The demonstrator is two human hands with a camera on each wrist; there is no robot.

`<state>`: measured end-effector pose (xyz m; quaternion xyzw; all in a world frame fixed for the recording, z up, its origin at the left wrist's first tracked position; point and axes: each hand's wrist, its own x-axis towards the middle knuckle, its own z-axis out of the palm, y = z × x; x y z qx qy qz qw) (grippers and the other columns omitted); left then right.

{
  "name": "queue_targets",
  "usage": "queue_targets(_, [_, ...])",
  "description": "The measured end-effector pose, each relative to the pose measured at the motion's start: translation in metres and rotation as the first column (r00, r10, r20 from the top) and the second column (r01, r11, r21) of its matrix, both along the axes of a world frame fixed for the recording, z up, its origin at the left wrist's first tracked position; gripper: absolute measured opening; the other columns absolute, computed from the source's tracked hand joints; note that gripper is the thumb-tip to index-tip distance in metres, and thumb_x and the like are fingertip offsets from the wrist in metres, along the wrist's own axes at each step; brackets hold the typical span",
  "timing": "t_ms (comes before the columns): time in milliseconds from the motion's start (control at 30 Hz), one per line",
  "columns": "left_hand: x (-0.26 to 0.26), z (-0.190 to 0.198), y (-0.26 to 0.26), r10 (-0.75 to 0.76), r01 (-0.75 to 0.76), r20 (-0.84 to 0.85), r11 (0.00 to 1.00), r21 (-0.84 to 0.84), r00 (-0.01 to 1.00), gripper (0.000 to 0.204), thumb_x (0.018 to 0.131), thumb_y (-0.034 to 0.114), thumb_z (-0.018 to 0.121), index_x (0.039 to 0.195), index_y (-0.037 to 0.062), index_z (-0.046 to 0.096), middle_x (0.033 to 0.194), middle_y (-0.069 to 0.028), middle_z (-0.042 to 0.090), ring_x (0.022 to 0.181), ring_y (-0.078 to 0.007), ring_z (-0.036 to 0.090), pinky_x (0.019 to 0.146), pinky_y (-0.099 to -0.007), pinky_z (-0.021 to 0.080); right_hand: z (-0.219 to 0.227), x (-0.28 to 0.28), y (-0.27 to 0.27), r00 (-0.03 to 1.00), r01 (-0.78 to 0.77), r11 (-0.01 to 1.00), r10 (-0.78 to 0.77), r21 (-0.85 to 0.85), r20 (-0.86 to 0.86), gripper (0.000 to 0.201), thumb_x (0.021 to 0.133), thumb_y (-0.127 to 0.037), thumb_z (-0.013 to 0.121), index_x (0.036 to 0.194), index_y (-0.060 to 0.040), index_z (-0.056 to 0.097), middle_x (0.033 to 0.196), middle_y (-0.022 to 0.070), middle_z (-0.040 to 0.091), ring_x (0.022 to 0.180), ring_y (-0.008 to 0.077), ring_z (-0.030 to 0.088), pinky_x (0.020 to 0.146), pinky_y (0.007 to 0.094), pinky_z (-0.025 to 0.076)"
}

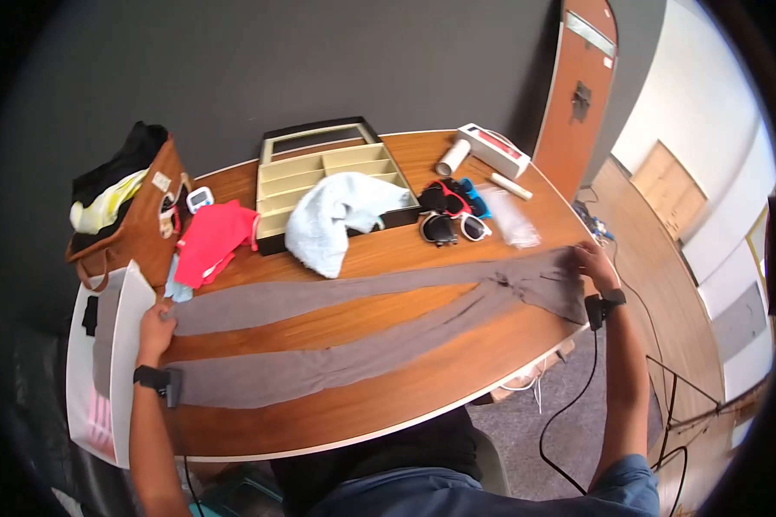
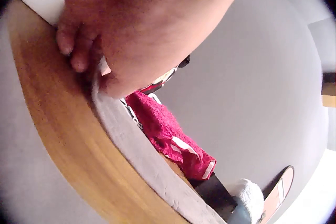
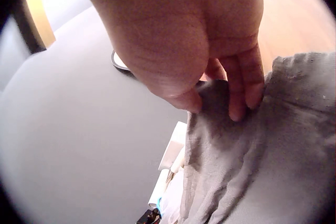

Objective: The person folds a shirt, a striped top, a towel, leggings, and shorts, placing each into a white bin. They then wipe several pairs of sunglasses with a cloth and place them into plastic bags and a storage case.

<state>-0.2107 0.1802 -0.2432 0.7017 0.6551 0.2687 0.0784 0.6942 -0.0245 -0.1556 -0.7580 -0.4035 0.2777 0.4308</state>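
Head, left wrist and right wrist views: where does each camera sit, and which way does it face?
Head: on the head, facing forward and down at the table; left hand, right hand, forearms show.
Left wrist: on that wrist, facing along the grey garment; left hand shows.
Right wrist: on that wrist, facing the grey garment's other end; right hand shows.
Head and left wrist share the red cloth.

a blue short sleeve (image 1: pixel 627 484) covers the upper arm, over a blue top; each wrist wears a black strap (image 1: pixel 153 377) with a small dark boxy camera (image 1: pixel 173 387) (a black cable trails from each).
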Motion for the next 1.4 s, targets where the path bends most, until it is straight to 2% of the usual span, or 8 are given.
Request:
queue_targets(167, [0.015,0.028,-0.016,0.058,-0.059,0.015,0.998,0.029,0.998,0.014,0.076,0.005,0.06,0.088,-0.0015,0.061,0.079,-0.0143,0.064,0.075,-0.0259,0.062,0.072,-0.0365,0.049,-0.004,0.02,-0.003,0.997,0.006,0.998,-0.002,0.056,-0.077,0.016,0.097,-0.022,0.055,0.103,-0.0081,0.058,0.085,-0.0014,0.059,0.074,0.0106,0.061,0.064,0.0262,0.05])
queue_targets(400, [0.018,0.064,-0.07,-0.123,-0.104,0.74,0.962,0.252,0.661,0.006,0.094,0.002,0.056,0.099,0.0039,0.057,0.093,-0.0001,0.054,0.084,-0.0088,0.052,0.079,-0.0227,0.044,0.015,0.009,-0.027,0.965,0.041,0.916,0.068,0.4,-0.253,0.01,0.098,-0.019,0.053,0.097,-0.0103,0.058,0.092,0.0005,0.063,0.085,0.0117,0.063,0.076,0.0294,0.052])
queue_targets(500, [0.003,0.052,-0.106,-0.056,-0.162,0.752,0.964,0.213,0.657,0.016,0.093,-0.002,0.054,0.108,0.0033,0.055,0.099,-0.0008,0.054,0.094,-0.0091,0.052,0.085,-0.0219,0.043,0.001,0.007,-0.06,0.962,0.108,0.914,0.002,0.392,-0.272,0.006,0.093,-0.012,0.054,0.092,-0.0089,0.058,0.103,0.0063,0.064,0.097,0.0153,0.06,0.084,0.0305,0.049])
queue_targets(633, [0.003,0.03,-0.134,0.007,-0.104,0.762,0.991,0.08,0.648,0.028,0.091,-0.006,0.051,0.117,0.0037,0.053,0.103,-0.0007,0.052,0.097,-0.009,0.05,0.087,-0.0215,0.041,-0.041,0.046,-0.083,0.949,-0.108,0.988,0.07,0.106,0.308,0.008,0.084,-0.004,0.052,0.081,-0.0049,0.059,0.094,0.0046,0.062,0.083,0.0102,0.055,0.074,0.0245,0.044])
queue_targets(967, [-0.006,0.032,-0.138,0.001,-0.006,0.602,1.0,0.005,0.798,0.013,0.092,-0.003,0.052,0.1,0.0015,0.062,0.087,0.0028,0.054,0.079,-0.0046,0.048,0.072,-0.0196,0.04,0.012,-0.001,-0.039,0.991,0.031,0.99,-0.013,0.139,-0.13,0.004,0.089,-0.005,0.059,0.087,-0.0082,0.058,0.079,-0.0035,0.058,0.066,0.0068,0.054,0.055,0.02,0.044])
queue_targets(1233, [0.006,0.047,-0.103,0.057,-0.098,0.731,0.995,0.013,0.68,0.014,0.097,0.012,0.056,0.105,0.0032,0.063,0.086,0.0046,0.054,0.075,-0.0035,0.046,0.064,-0.0176,0.037,0.062,-0.002,0.031,0.785,0.249,0.896,0.037,0.369,-0.618,0.011,0.093,-0.012,0.056,0.1,-0.0029,0.057,0.088,0.0033,0.061,0.081,0.0194,0.062,0.079,0.0323,0.053])
queue_targets(1367, [0.01,0.034,-0.076,0.162,-0.111,0.759,0.987,-0.119,0.631,0.029,0.095,0.012,0.058,0.121,-0.0006,0.056,0.095,-0.0023,0.055,0.08,-0.0098,0.052,0.075,-0.0232,0.046,0.004,0.056,0.062,0.791,0.262,0.94,-0.078,0.221,-0.606,0.025,0.087,-0.009,0.059,0.109,0.0042,0.057,0.105,0.0186,0.062,0.085,0.0261,0.062,0.075,0.0356,0.053])
queue_targets(1400, [0.012,0.019,-0.074,0.141,-0.157,0.586,0.987,-0.024,0.798,0.032,0.093,0.011,0.058,0.123,-0.0005,0.055,0.1,-0.0062,0.055,0.083,-0.0135,0.054,0.077,-0.0259,0.047,-0.002,0.043,0.06,0.887,0.253,0.93,-0.114,0.265,-0.447,0.028,0.086,-0.009,0.06,0.111,0.0044,0.057,0.106,0.0189,0.062,0.084,0.0259,0.062,0.073,0.0359,0.052])
